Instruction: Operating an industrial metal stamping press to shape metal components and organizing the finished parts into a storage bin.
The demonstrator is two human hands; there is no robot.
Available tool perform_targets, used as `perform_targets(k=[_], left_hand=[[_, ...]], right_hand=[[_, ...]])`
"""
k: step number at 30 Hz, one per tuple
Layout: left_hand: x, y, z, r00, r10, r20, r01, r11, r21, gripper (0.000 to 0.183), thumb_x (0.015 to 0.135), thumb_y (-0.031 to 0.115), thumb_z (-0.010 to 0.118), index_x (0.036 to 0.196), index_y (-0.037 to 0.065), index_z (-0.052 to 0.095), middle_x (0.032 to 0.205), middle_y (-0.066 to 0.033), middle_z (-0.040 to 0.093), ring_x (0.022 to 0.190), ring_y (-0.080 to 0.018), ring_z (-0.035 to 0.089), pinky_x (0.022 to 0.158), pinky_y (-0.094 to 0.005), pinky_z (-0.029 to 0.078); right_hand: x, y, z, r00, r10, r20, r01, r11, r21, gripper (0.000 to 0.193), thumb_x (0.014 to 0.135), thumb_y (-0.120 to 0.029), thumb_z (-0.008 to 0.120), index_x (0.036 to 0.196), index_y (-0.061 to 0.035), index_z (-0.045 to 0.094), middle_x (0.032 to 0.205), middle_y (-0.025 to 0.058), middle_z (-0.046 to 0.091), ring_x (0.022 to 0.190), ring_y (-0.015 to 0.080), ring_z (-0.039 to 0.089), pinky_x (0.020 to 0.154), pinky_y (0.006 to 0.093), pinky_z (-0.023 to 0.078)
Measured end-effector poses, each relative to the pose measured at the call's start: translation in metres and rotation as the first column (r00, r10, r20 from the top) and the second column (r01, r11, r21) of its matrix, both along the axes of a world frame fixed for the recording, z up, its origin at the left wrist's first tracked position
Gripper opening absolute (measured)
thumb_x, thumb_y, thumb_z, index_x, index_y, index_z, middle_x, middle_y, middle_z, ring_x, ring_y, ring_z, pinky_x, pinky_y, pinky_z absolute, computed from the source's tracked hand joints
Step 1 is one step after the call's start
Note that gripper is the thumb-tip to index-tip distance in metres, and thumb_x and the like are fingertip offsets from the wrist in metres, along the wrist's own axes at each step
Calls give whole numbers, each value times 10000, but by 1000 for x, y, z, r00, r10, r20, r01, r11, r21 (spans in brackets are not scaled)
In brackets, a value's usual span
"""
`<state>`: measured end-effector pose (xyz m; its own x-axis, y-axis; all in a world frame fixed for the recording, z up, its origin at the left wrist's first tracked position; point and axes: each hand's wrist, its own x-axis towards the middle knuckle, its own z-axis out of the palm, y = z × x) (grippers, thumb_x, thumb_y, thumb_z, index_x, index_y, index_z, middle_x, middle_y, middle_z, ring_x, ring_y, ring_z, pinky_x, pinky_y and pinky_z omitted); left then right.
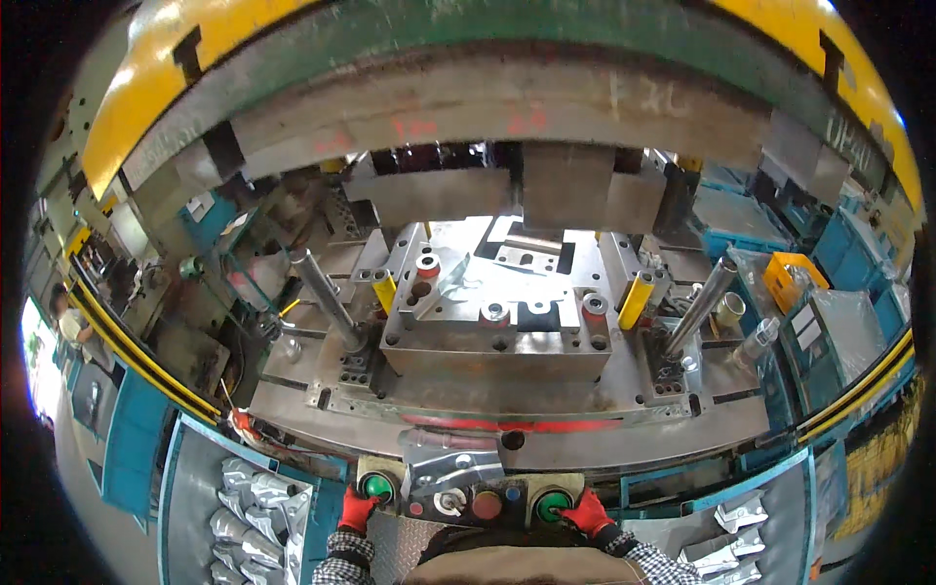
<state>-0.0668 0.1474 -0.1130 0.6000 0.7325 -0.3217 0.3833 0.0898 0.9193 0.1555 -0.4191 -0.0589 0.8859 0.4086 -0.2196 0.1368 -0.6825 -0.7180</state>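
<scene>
Both my hands wear red gloves and sit at the ends of a control panel with buttons. My left hand (358, 510) is beside the left green button (377, 487), a digit reaching to its edge; nothing shows in it. My right hand (588, 513) reaches a stretched digit onto the right green button (553, 504) and is otherwise empty. Between them are a red button (487, 504) and a selector switch (449, 502). A bent sheet-metal part (453, 464) lies just behind these. Beyond it, a shiny metal sheet (468, 280) rests on the lower press die (497, 363).
The upper die (565, 185) hangs raised above the lower one. Steel guide posts (327, 297) flank the die, with yellow blocks (636, 300) nearer in. Formed metal parts (255, 522) fill a bin at left; several more (731, 546) lie in a bin at right. Yellow rails (146, 341) run alongside.
</scene>
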Motion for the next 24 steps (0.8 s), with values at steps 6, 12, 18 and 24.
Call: perform_targets(k=[6,12,18,24], left_hand=[[5,4,2,997,22,-73,-14,994,105,939,599,6,914,1419,-46,459,1322,-166,639,1194,-283,636,1025,-401,533],[13,-17,23,997,-39,73,42,998,-44,792,641,-37,872,1356,-3,532,1248,-141,678,1107,-254,676,973,-396,563],[6,-11,22,994,-104,-15,105,989,104,631,756,30,839,1318,15,550,1154,-118,696,1004,-226,684,856,-358,558],[17,29,81,747,-411,-522,540,834,115,516,794,184,857,1231,17,637,1044,-141,717,990,-276,683,863,-399,538]], right_hand=[[2,-3,-6,997,-61,-49,62,998,14,864,724,-453,890,1370,-8,528,1319,267,611,1257,424,575,1034,495,487],[-2,-6,5,1000,-20,-16,20,1000,-24,818,725,-400,895,1364,-31,542,1324,232,623,1257,427,574,1035,498,482],[-1,-2,13,1000,7,-19,-7,999,48,825,730,-418,890,1385,-50,549,1367,223,600,1282,422,556,1043,492,474],[15,-5,28,976,217,-7,-206,938,279,821,806,-371,871,1444,-17,495,1448,217,556,1336,373,539,1102,454,445]])
